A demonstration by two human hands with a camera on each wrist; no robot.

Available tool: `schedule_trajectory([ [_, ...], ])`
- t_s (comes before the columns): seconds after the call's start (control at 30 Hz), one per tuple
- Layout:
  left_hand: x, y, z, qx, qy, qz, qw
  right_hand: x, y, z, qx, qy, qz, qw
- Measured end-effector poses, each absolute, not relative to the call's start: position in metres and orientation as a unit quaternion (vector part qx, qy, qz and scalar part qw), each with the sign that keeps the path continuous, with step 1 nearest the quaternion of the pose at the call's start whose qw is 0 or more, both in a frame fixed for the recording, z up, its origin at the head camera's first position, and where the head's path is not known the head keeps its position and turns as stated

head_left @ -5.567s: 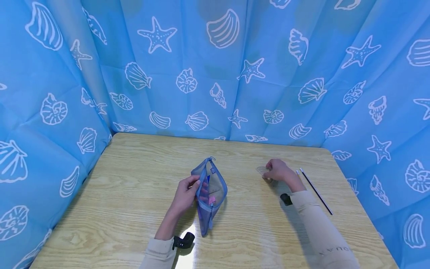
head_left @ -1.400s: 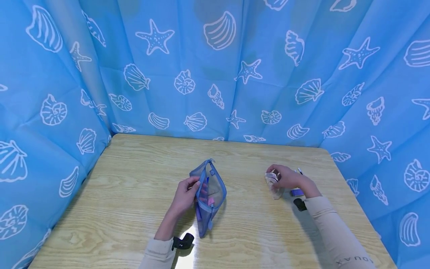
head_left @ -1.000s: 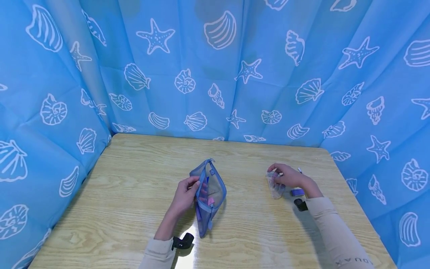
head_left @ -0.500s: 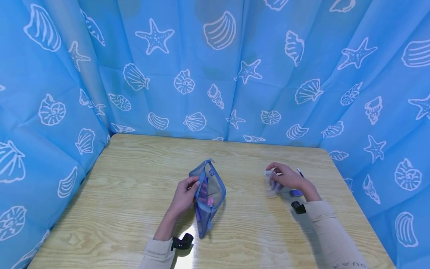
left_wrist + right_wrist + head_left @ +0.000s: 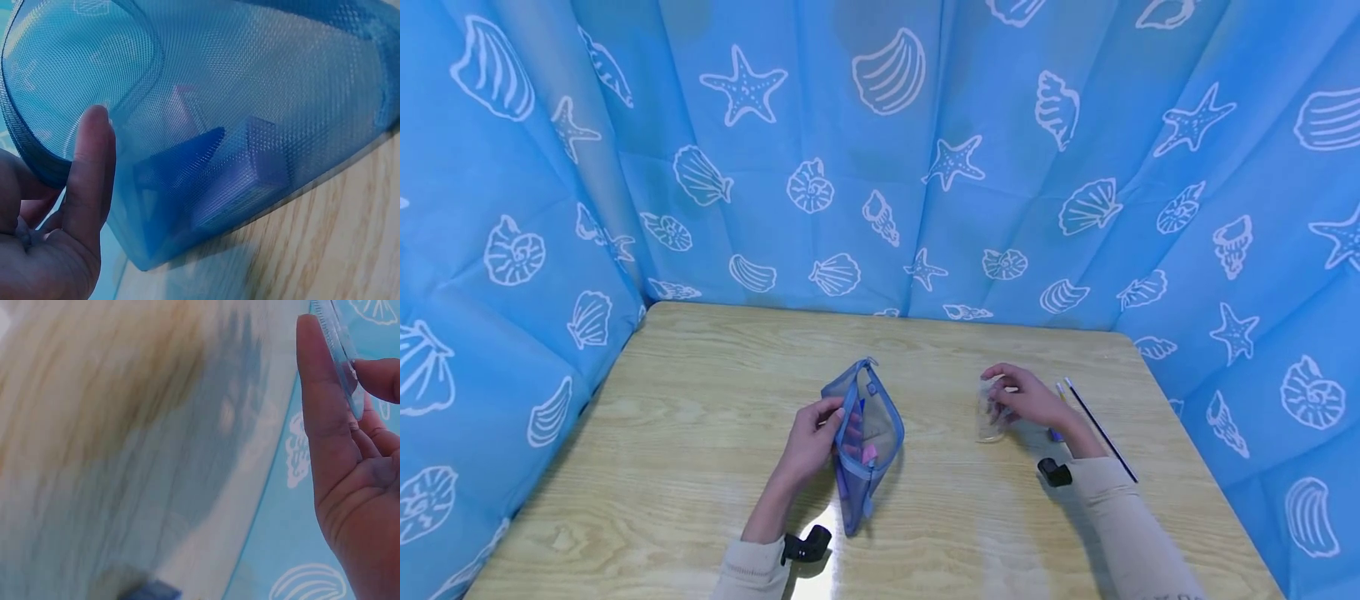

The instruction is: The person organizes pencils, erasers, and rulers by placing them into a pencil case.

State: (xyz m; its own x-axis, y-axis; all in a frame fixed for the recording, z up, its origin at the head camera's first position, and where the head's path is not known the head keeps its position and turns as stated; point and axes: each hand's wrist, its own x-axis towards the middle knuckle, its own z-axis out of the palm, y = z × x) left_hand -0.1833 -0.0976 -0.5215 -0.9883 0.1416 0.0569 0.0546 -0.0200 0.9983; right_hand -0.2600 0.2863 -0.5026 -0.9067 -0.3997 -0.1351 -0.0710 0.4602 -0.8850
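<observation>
1. left hand (image 5: 811, 437) pinches the pouch (image 5: 856, 504) at its upper edge; a loosened grip could let the mouth collapse.
2. right hand (image 5: 1027, 399) pinches the clear ruler (image 5: 340, 359), right of the pouch; smooth plastic could slip if pressure drops.
3. dark pencil (image 5: 1101, 429) lies farther right of the pouch; a low sleeve (image 5: 1123, 517) could nudge it.
</observation>
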Motion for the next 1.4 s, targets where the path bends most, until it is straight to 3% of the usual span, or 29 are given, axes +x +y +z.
schedule_trajectory([
  [0.83, -0.182, -0.098, -0.525, 0.069, 0.699, 0.711, 0.033, -0.242, 0.238, -0.505, -0.182, 0.785, -0.571, 0.160],
  [1.4, -0.183, -0.098, -0.525, 0.066, 0.688, 0.722, 0.044, -0.225, 0.189, -0.475, -0.176, 0.792, -0.568, 0.140],
])
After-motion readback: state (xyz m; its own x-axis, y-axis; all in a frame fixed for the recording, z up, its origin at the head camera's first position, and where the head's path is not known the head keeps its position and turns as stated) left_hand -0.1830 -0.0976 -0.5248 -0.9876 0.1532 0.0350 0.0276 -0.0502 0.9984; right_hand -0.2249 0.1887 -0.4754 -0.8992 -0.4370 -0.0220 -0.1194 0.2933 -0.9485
